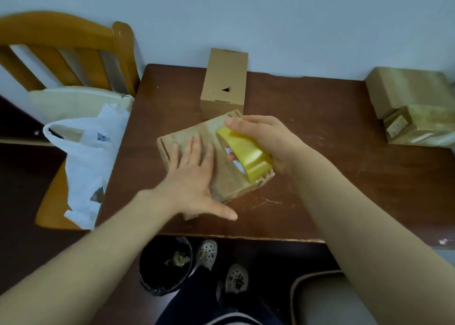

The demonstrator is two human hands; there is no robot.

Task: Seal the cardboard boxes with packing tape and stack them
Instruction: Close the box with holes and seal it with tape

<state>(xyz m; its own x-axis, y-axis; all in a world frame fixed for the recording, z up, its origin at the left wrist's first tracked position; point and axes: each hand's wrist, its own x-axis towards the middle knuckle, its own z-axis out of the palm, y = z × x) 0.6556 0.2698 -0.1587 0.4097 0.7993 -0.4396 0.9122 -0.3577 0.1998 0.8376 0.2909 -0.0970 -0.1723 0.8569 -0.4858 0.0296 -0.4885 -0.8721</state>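
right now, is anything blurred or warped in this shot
Head view: the whole frame is soft, the left hand slightly smeared on the box; wide-angle stretch swells both forearms toward the lower corners; pale sheen on the yellow tape roll in the right hand.

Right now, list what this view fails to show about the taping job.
- Head view: the seam of the flat box lies under the left hand and the tape roll.
- Where the tape's free end goes is hidden by the right hand gripping the roll.
- The label on the stacked boxes is too blurred to read; the right edge cuts that stack off.
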